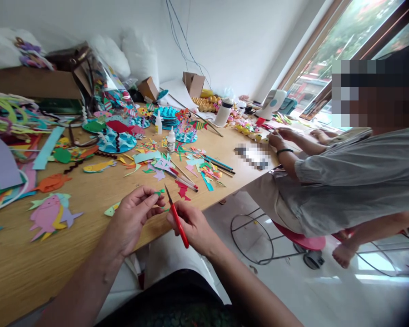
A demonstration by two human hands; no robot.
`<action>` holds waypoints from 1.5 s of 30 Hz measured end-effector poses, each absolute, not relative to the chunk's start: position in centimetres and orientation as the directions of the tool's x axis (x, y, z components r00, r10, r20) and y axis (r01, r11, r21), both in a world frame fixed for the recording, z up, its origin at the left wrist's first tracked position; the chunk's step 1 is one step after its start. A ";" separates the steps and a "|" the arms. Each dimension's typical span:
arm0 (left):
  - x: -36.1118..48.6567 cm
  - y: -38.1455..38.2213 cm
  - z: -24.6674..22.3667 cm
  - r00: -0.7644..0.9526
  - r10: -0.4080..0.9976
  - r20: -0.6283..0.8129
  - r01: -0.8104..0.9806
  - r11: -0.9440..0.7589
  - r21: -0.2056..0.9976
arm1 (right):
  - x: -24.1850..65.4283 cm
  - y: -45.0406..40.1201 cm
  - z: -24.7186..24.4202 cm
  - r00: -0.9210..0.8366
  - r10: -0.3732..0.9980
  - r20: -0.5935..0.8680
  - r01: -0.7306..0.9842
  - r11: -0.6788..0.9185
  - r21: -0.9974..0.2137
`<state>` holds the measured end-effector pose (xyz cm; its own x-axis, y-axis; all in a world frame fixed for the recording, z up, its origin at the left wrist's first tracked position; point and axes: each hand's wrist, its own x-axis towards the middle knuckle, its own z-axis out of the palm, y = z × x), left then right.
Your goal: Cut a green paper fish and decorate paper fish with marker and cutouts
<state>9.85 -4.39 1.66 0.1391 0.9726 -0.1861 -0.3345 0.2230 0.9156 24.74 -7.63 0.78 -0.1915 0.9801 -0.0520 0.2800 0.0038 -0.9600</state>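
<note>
Between the thumb and fingers of my left hand (131,218) is a small green paper piece (159,192). My right hand (192,225) grips red-handled scissors (179,225), their dark blades pointing up and away, close beside the green piece. Both hands are over the table's front edge. On the table just left of my left hand lies a pale green paper fish (112,209), partly hidden by the wrist. Farther left are stacked pink, yellow and purple paper fish (51,214). Red paper scraps (182,190) lie just beyond the scissors' tips.
Paper scraps, pens (184,179) and glue bottles (171,140) spread over the wooden table (98,190). Blue wavy paper pieces (116,140) stand behind. A bundle of coloured strips (7,113) is at far left. A co-worker (354,172) sits at right, hands over the table.
</note>
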 end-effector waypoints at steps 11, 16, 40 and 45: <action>10.0 -4.3 1.6 0.156 0.973 -0.172 -0.381 0.220 0.898 | 24.4 -7.7 0.8 -0.209 0.977 -0.047 0.371 0.034 -0.928; 10.1 -4.5 1.4 0.185 0.969 -0.161 -0.361 0.220 0.906 | 24.5 -7.6 0.3 -0.205 0.978 -0.039 0.347 0.035 -0.937; 9.9 -4.3 1.4 0.194 0.966 -0.174 -0.322 0.230 0.918 | 25.1 -8.1 0.8 -0.189 0.980 -0.058 0.360 0.014 -0.933; 9.9 -4.3 1.5 0.169 0.967 -0.190 -0.321 0.236 0.917 | 25.2 -8.1 0.8 -0.194 0.978 -0.073 0.380 0.006 -0.925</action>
<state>9.85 -4.26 1.53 0.1688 0.9672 -0.1898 -0.3205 0.2359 0.9174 25.22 -8.14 0.77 -0.1939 0.9783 -0.0731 0.3800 0.0062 -0.9250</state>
